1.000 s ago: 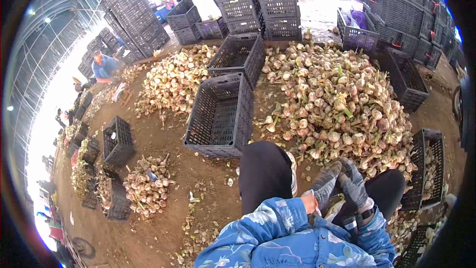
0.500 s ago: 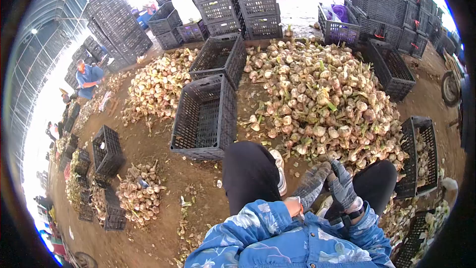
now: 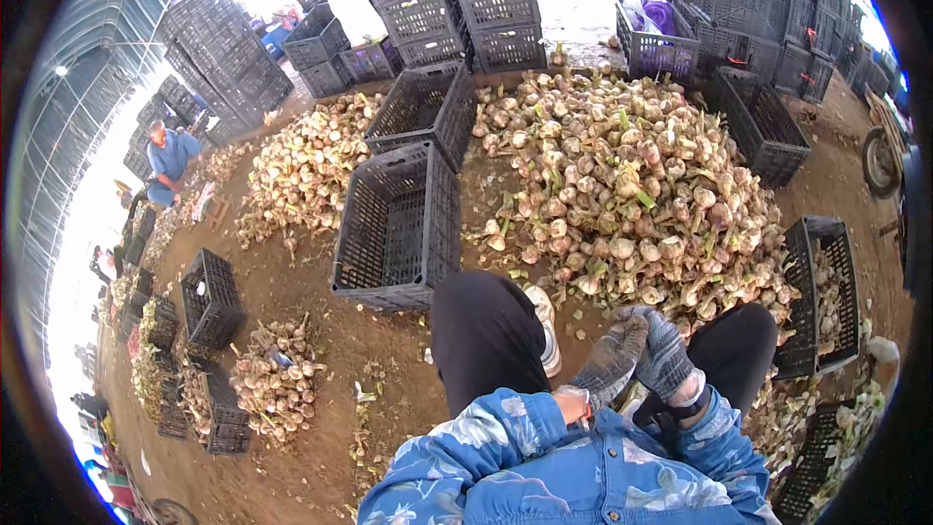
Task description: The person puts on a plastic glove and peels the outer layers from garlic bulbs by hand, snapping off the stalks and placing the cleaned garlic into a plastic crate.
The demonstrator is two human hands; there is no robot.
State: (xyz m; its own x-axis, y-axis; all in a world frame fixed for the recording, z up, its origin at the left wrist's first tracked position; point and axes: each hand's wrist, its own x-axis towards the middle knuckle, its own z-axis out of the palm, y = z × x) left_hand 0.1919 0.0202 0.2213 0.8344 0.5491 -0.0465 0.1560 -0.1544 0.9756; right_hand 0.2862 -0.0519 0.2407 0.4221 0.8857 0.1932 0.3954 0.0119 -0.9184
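Both hands wear grey knitted gloves and meet between my knees, at the near edge of a large heap of garlic bulbs (image 3: 632, 185). My left hand (image 3: 612, 362) is closed, its fingers curled against the other glove; the glove looks soiled. My right hand (image 3: 663, 355) is closed too, with fingers bent over towards the left fingertips. Whatever lies between them, if anything, is hidden by the gloves. The garlic bulbs have short stalks and lie loose just beyond my fingers.
A black plastic crate (image 3: 398, 224) stands left of the heap, with another crate (image 3: 423, 112) behind it. At right, a crate (image 3: 821, 297) holds some garlic. A smaller garlic pile (image 3: 277, 379) lies at left. Crate stacks (image 3: 491, 0) rise behind. A person (image 3: 172, 160) sits far left.
My hands have drawn closer together, and the right fingers, straighter before, are now bent over. The camera view has shifted slightly. The person at far left has leaned or moved a little.
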